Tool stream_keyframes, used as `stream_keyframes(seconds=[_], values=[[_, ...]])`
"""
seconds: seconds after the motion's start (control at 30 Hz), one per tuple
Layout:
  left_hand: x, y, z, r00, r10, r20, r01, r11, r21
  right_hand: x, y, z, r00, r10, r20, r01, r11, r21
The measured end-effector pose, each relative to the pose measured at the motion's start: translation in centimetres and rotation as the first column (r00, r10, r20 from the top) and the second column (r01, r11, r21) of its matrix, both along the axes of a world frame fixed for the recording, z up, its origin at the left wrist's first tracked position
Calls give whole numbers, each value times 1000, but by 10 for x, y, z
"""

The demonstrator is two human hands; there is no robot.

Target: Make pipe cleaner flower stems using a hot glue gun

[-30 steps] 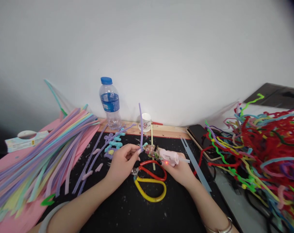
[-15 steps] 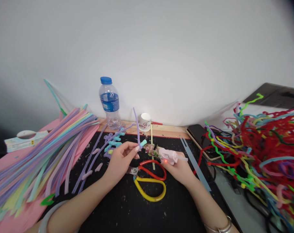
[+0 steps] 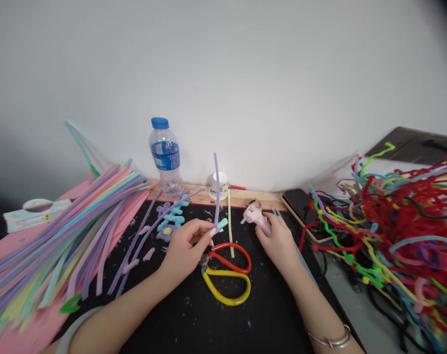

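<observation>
Blue-capped bottle [image 3: 166,160], white paper cup [image 3: 223,188], dark-screened phone [image 3: 299,207], pale wall [image 3: 223,88] behind

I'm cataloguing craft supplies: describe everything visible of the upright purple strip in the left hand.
The purple strip is long and slim, fuzzy-looking like a pipe cleaner. It stands nearly upright, its lower end pinched by the left hand. A short turquoise piece meets its base; whether they are joined I cannot tell. In this view it passes in front of the paper cup, and its free tip shows against the wall.
</observation>
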State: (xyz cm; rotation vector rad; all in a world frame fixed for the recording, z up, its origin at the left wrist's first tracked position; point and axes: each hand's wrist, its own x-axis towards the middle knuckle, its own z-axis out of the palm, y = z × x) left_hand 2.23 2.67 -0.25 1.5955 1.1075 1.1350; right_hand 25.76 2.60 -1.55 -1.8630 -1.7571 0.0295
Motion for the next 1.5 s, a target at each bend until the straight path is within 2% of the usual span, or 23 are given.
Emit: stream_keyframes(seconds=[0.07, 0.1, 0.17, 0.23, 0.27, 0.37, 0.57, 0.8, 0.97, 1.17, 1.33, 1.43, 1.5], values=[[0, -2, -2, 997, -40, -71, 47, 994, 94, -3, -2, 4, 1000, -12, 7, 11, 997, 71], [0, -2, -2, 991, -59, -119, 76, 987, 141, -6, -4, 8, 999, 29, -29, -26, 993, 113], [-1, -4, -3, 967, -118, -225, 168, 962, 218, -14, -9, 15, 953, 249, -174, -221, 961, 165], [-1, -6, -2, 929, -200, -312, 287, 922, 261, -25, -16, 19, 876, 382, -293, -344, 923, 175], [-1, -7, -2, 908, -243, -343, 342, 901, 267, -30, -19, 20, 851, 410, -327, -381, 912, 153], [0, -8, -2, 870, -314, -380, 422, 873, 244, -40, -25, 16, 816, 372, -443, -366, 925, 101], [1, -5, -3, 873, -312, -375, 396, 902, 170, -46, -26, 8, 717, 307, -626, -343, 937, 67], [1, -3, -5, 881, -328, -341, 394, 907, 146, -50, -27, 7, 665, 290, -688, -343, 937, 63], [1, -2, -4, 903, -295, -312, 351, 926, 139, -51, -26, 8, 609, 272, -745, -354, 934, 52], [2, 1, -2, 942, -242, -234, 274, 955, 115, -50, -26, 9, 638, 293, -712, -320, 942, 101], [2, 1, -5, 958, -158, -237, 172, 984, 38, -49, -29, 10, 713, 374, -593, -354, 922, 156], [1, 0, -6, 953, -117, -279, 145, 986, 80, -50, -31, 11, 751, 400, -525, -360, 915, 182], [0, 0, -6, 935, -118, -335, 172, 975, 138, -50, -31, 11, 761, 416, -498, -367, 909, 198]])
